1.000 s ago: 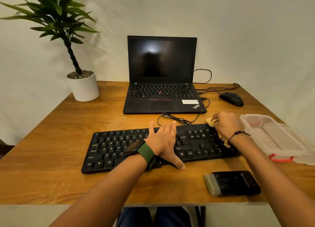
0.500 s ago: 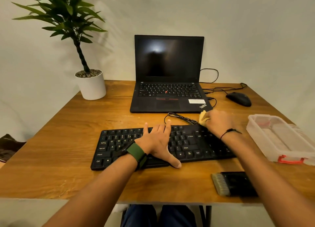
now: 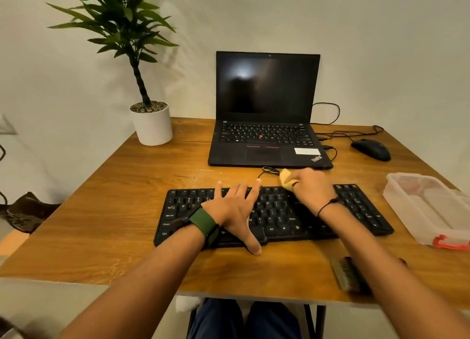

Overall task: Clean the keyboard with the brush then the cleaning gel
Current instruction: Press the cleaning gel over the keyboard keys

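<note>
laptop [image 3: 264, 114], potted plant [image 3: 150, 121], mouse [image 3: 370, 149], container [image 3: 427, 206]

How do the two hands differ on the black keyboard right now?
The left hand lies flat with fingers spread on the black keyboard; the right hand curls round the yellow cleaning gel at its far edge. The left wrist wears a green watch band, the right a thin black cord. Both rest on the keyboard.
</note>
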